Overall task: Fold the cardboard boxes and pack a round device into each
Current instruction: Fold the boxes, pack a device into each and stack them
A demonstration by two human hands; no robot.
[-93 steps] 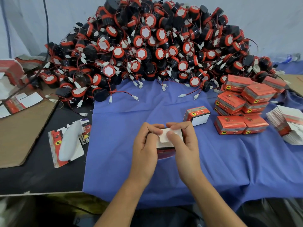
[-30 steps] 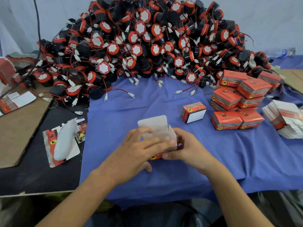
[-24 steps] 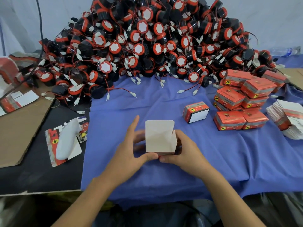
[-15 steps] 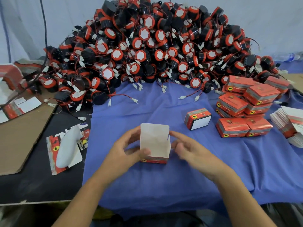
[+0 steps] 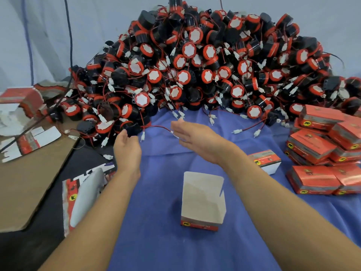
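An open red-and-white cardboard box (image 5: 203, 204) stands on the blue cloth (image 5: 156, 231) between my forearms, its white lid flap upright. Behind it rises a big pile of round black-and-orange devices (image 5: 205, 71) with red wires and white plugs. My left hand (image 5: 127, 147) is at the pile's near left edge, fingers curled on one black round device (image 5: 133, 129). That device's red wire runs right to a white plug beside my right hand (image 5: 197, 139), which hovers with its fingers straight and holds nothing.
Closed orange boxes (image 5: 320, 145) are stacked at the right, with one single closed box (image 5: 266, 161) nearer the middle. A brown cardboard sheet (image 5: 29, 182) and a blister card with a white object (image 5: 86, 194) lie at the left. A torn carton (image 5: 21, 100) sits far left.
Both hands have let go of the open box, which now stands alone. They have moved forward to the pile, and the left hand has taken hold of a device.
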